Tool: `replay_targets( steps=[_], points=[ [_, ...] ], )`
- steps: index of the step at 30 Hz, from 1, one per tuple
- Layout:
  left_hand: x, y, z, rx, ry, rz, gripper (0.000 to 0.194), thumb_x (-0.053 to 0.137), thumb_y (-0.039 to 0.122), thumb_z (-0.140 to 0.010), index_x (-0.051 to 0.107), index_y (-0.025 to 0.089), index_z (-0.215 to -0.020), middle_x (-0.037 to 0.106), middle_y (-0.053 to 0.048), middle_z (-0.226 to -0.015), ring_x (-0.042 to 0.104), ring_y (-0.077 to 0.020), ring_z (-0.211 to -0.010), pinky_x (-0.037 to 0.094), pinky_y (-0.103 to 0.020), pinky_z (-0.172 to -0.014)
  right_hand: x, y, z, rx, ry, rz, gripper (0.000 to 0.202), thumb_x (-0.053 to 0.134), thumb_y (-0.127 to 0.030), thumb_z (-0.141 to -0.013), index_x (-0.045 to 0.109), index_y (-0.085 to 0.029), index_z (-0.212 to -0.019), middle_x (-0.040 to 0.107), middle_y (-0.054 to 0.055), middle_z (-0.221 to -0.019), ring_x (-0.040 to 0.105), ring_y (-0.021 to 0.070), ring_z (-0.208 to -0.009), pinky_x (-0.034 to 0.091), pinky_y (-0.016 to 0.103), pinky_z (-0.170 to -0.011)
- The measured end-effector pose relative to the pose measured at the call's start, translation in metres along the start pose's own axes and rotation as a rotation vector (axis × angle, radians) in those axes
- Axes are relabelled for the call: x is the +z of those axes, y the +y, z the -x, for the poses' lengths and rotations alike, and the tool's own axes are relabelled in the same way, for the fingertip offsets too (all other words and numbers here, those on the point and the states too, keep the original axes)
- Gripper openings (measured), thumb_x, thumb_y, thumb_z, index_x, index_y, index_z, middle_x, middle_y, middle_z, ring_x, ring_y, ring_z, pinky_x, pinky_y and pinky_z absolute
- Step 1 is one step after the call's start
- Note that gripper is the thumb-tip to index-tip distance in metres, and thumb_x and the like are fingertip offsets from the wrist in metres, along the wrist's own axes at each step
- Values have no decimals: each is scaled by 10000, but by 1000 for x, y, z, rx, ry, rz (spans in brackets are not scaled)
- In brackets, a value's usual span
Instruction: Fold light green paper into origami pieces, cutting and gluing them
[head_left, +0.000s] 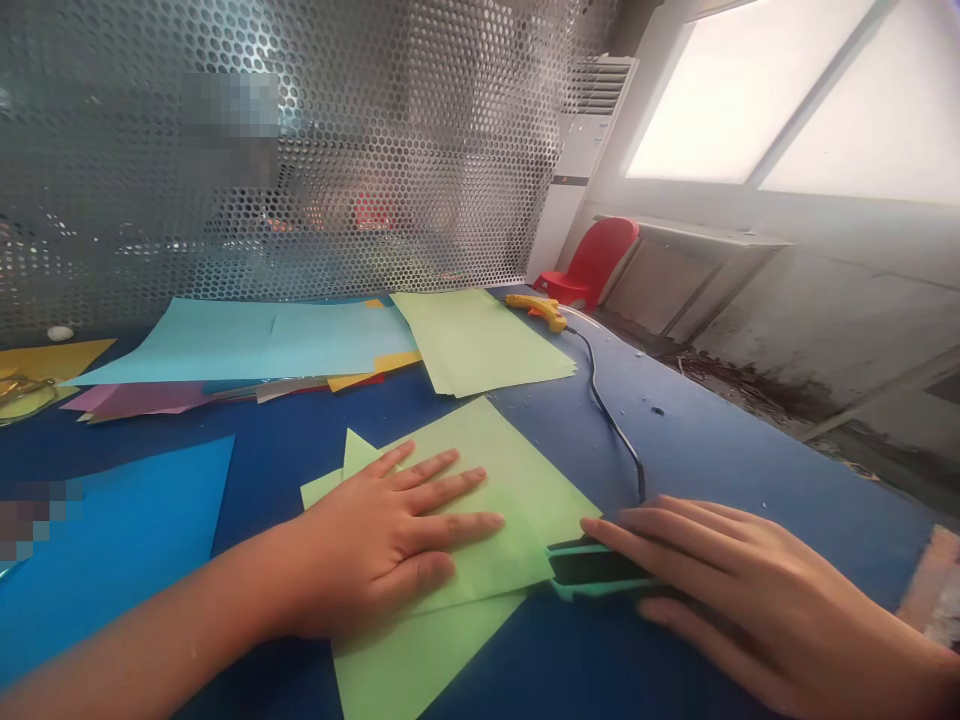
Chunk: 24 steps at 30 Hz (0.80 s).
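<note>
Spread flat with its fingers apart, my left hand [401, 535] presses on light green paper sheets [517, 470] that overlap at different angles on the blue table [292, 420]. My right hand [720, 570] lies over a green and black stapler [592, 568], its fingers on top and the thumb along the near side. The stapler's front end meets the right corner of the upper green sheet. Whether the sheet's corner is between its jaws is hard to tell.
Behind lie a light green stack [480, 340], light blue sheets [285, 340] over coloured papers, and a yellow glue gun [536, 310] with a black cord. A blue sheet [150, 520] is at left. A perforated metal panel [337, 150] borders the back; a red chair [604, 255] stands beyond.
</note>
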<state>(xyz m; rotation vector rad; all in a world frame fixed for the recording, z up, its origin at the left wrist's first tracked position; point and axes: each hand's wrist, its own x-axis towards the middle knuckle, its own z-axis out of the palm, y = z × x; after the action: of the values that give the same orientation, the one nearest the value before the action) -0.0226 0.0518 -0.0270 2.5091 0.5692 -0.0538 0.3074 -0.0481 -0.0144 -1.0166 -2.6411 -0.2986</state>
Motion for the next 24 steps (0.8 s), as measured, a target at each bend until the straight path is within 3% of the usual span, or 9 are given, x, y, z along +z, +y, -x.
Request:
replay_targets(
  steps=[7, 10, 12, 17, 21, 24],
  points=[
    [4, -3, 1, 8, 43, 19, 472, 379, 489, -1107, 389, 460, -1578, 230, 65, -1710, 164, -317, -1604, 50, -665, -1282, 7, -2, 14, -4, -24, -66, 457, 441, -312, -1091, 521, -242, -1535, 791, 78, -1078, 741, 227, -873, 612, 343, -819],
    [8, -6, 2, 5, 101, 29, 613, 413, 553, -1085, 303, 319, -1641, 213, -16, -1724, 168, -315, -1608, 72, -635, -1294, 9, -4, 21, 61, -4, -76, 451, 433, -329, -1092, 521, -284, -1532, 786, 67, -1055, 734, 231, -853, 608, 356, -806],
    [11, -9, 3, -1, 163, 35, 696, 469, 578, -1061, 332, 211, -1636, 219, -79, -1728, 181, -316, -1611, 98, -607, -1304, 9, -3, 23, 105, 10, -83, 443, 437, -327, -1088, 530, -313, -1520, 778, 62, -1037, 735, 236, -849, 608, 356, -791],
    [15, -10, 4, 57, 287, 59, 388, 627, 409, -1016, 616, 260, -1375, 552, -54, -1581, 397, -288, -1537, 197, -585, -1296, 5, 7, 24, 210, 29, -7, 579, 496, -237, -1049, 394, -358, -1606, 741, 77, -1167, 743, 266, -916, 618, 379, -771],
    [13, -5, 6, 136, 367, 92, 257, 709, 293, -946, 613, 263, -1181, 694, -35, -1400, 551, -258, -1396, 290, -515, -1254, 6, 9, 16, 274, 45, 63, 577, 497, -221, -1055, 377, -343, -1607, 726, 90, -1209, 747, 268, -928, 626, 381, -748],
    [11, -2, 9, 114, 393, 115, 200, 687, 260, -935, 567, 249, -1094, 734, -55, -1220, 661, -242, -1136, 508, -436, -1014, 8, 4, 6, 200, 83, 95, 473, 504, -264, -1063, 480, -288, -1535, 753, 87, -1149, 751, 255, -908, 630, 354, -721]
  ],
)
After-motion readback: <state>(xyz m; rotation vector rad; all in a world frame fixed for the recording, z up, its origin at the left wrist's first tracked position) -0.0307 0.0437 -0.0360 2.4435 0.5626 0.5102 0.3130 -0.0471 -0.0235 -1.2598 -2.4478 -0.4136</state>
